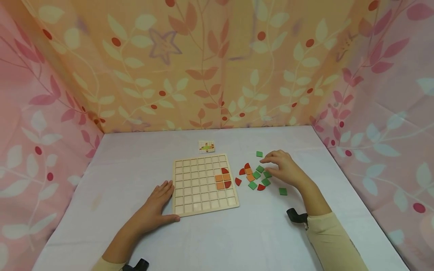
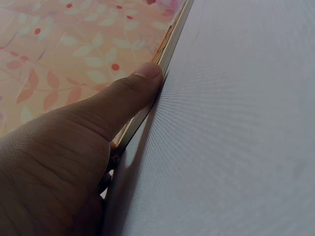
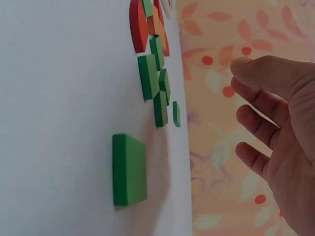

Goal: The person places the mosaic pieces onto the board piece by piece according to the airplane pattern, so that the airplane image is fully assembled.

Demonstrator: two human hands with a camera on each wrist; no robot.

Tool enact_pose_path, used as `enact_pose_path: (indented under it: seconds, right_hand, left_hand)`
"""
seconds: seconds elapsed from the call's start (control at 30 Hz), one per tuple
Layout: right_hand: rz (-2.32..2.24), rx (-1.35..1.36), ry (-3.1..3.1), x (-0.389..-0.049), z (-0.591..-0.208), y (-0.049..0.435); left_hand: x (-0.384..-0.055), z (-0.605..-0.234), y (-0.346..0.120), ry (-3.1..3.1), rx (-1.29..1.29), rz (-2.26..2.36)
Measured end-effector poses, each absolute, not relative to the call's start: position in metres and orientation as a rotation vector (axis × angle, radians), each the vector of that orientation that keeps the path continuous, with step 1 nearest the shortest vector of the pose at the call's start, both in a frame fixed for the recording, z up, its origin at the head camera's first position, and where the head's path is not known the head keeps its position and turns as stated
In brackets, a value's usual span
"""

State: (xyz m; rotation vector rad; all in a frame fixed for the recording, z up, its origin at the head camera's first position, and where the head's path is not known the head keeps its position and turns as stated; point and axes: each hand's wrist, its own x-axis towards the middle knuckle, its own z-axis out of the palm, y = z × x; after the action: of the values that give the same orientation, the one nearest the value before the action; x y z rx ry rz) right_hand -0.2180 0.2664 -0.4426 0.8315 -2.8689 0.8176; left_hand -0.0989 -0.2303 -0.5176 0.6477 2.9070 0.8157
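Observation:
A light wooden grid board (image 1: 196, 197) lies on the table, with orange square tiles (image 1: 220, 185) and red rounded tiles (image 1: 227, 184) set in cells at its right side. My left hand (image 1: 152, 207) rests at the board's near left corner, fingers along the left side and thumb (image 2: 142, 78) against the near edge. Over the loose tiles to the right hovers my right hand (image 1: 285, 168), its fingers loosely bent with nothing between them. Beneath and beside it lie several green square tiles (image 1: 266, 182). One green tile (image 3: 130, 169) sits apart, closer to my right wrist.
Beyond the board lies a small pattern card (image 1: 206, 146). Loose red rounded tiles (image 1: 261, 187) and orange squares (image 1: 250, 177) mix with the green ones. Patterned cloth walls (image 1: 217, 75) stand behind and on both sides of the white tabletop (image 1: 217, 241).

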Motion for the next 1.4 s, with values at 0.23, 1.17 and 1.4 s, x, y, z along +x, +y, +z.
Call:
enact_pose_path:
  seconds: [0.23,1.17,1.4]
  right_hand:
    - [0.849,0.816,-2.890,-0.220,-0.461,0.278]
    - [0.862,0.803,-2.959,-0.223,-0.492,0.293]
    - [0.843,0.766,-2.995,-0.223,-0.491,0.294]
  left_hand:
    - [-0.098,-0.520,-0.231,2.910,0.648,0.808]
    - [-0.098,-0.519,-0.232,2.912,0.649,0.807]
    - [-0.099,-0.518,-0.231,2.914,0.670,0.814]
